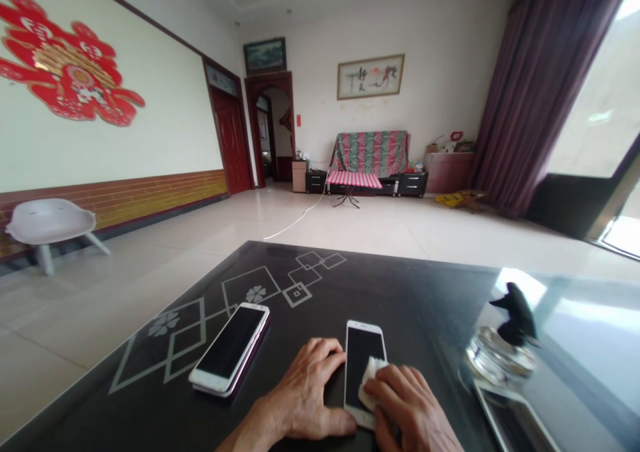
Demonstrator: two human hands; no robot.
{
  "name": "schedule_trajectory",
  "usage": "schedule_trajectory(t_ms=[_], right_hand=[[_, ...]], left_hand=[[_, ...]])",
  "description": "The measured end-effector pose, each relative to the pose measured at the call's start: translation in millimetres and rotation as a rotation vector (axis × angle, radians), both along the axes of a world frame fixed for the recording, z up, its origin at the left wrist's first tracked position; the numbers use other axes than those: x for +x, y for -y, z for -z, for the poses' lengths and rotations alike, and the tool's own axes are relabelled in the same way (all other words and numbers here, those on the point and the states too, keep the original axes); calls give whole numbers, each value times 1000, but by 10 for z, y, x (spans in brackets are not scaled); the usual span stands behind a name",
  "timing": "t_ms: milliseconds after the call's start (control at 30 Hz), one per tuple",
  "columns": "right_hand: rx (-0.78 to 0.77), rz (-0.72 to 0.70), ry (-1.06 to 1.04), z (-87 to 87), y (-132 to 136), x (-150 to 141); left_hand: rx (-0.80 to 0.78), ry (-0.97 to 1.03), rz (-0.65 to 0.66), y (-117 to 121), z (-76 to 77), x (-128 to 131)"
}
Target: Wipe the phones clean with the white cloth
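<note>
In the head view, the left hand [311,393], grasping nothing, rests fingers and thumb along the white rectangular smartphone [356,352] lying flat on the glossy black surface [405,295], seemingly steadying it against the right hand [414,407], which grips a crumpled white wad [368,387] on the dark screen.

A green-and-red patterned cloth [371,152] is draped by the far wall. Just in front of it stands a small folding table [354,180] with a red-and-white striped top; above it hangs a framed picture [371,77]. Left of it are a dark red door [233,142] and, nearer, a white chair [53,222]; right of it, a purple curtain [540,99].
</note>
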State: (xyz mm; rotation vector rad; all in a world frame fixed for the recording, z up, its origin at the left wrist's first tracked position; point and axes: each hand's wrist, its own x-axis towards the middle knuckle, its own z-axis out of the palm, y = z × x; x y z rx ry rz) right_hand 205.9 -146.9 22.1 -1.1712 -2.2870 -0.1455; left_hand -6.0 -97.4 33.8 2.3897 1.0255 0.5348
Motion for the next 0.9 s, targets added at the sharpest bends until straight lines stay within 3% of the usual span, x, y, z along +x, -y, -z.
schedule_trajectory(t_ms=[200, 467, 733, 900], right_hand=[[19, -56, 42, 3, -36, -33], [-5, 99, -5, 118, -162, 91], [-81, 207, -33, -27, -271, -3], [-25, 290, -24, -13, -510, -29]], left_hand=[[-16, 34, -27, -15, 46, 32], [-21, 35, -37, -54, 132, 22], [13, 76, -24, -62, 118, 12], [16, 81, -18, -67, 132, 10]])
